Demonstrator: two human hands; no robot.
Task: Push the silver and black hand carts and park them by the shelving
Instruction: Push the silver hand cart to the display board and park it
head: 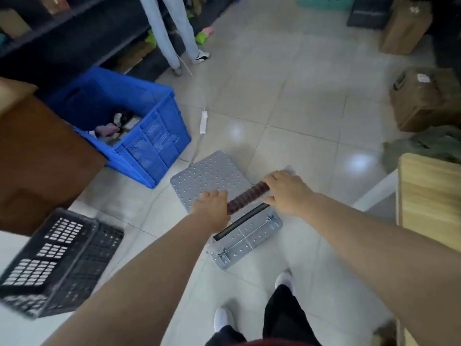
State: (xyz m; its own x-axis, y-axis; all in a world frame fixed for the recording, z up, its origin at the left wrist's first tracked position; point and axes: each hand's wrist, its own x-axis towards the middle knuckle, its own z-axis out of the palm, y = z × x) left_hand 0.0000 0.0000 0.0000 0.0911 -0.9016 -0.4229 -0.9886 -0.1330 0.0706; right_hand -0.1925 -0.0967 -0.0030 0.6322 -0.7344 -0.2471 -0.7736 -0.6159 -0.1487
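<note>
Both hands are on the silver hand cart (207, 176), and from my seat at the feed I read them as gripping. The left hand (212, 206) is curled over the left end of the handle (247, 196) and the right hand (287, 193) is wrapped over the right end, with the dark ribbed sleeve of the bar showing between them. I cannot see the fingertips under the bar on either side. The cart stands on the pale tiled floor (287, 96) directly ahead of the person's white shoes (284, 279). Its perforated deck points away and to the left, and a black bar (242, 221) lies across the deck's near end beside the hinge brackets. The deck's far left corner sits near a blue crate (149, 136) that holds a few small items; the two look apart, not touching. A white inline block (203, 122) on a thin cable lies on the tiles just beyond the deck. The dark shelving (74, 33) runs along the upper left, well apart from the cart, and another person's legs (172, 28) in light trousers stand right beside it. A black crate (62, 258) sits tilted at lower left, below a brown cardboard box (37, 158). On the right I see more cardboard boxes (421, 101) on the floor and a light wooden surface (429, 196) at the edge of view.
</note>
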